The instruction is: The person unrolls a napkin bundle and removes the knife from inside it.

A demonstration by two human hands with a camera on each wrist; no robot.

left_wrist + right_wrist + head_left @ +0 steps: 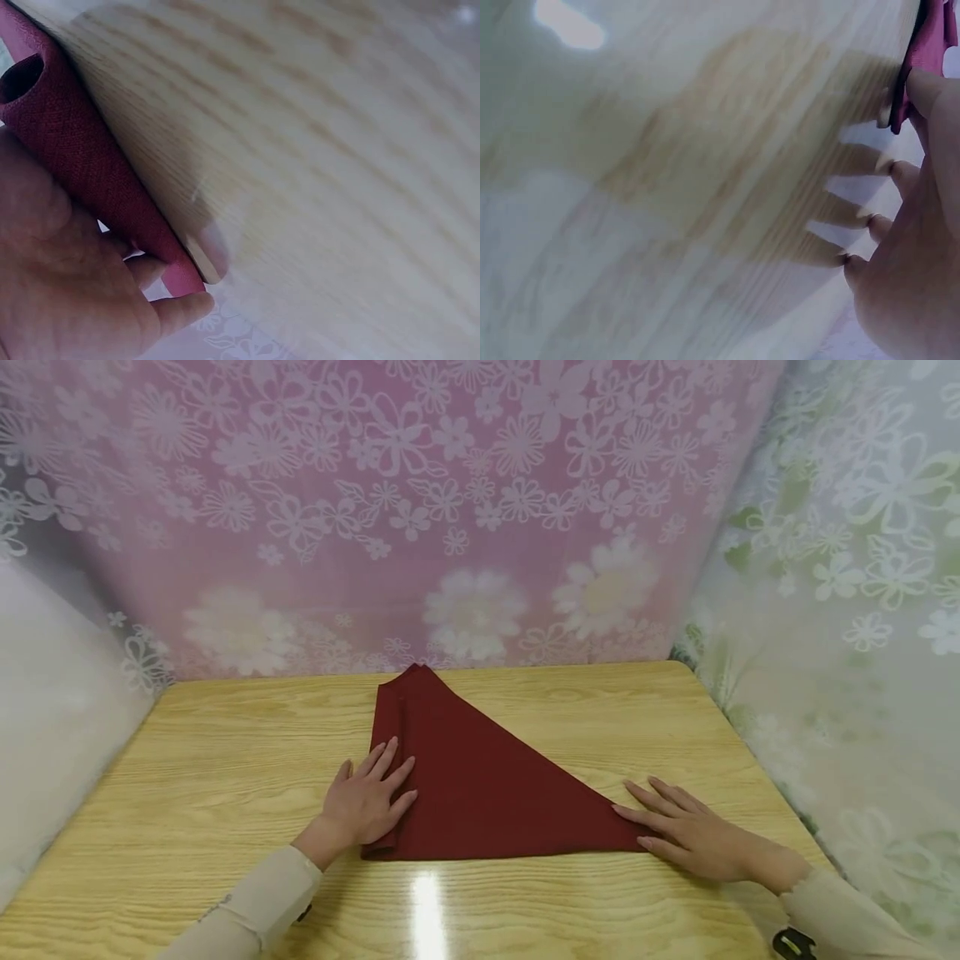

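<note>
A dark red cloth (480, 785) lies on the wooden table, tapering to a point at the right. Its left edge is folded over into a band, and the left wrist view shows this fold (71, 127) as a loose roll with a hollow end. My left hand (365, 802) rests on the band with its fingers extended and spread. At the cloth's right tip, my right hand (701, 839) lies with fingers spread, its thumb and forefinger touching the fabric. In the right wrist view the other fingertips of that hand (915, 247) meet the tabletop beside the cloth tip (922, 60).
The light wood-grain table (225, 752) has rounded far corners. A pink flowered curtain (420, 510) hangs behind it, with a pale flowered curtain (847, 610) along the right. The cloth's top corner reaches the table's far edge. Light glares off the table near its front.
</note>
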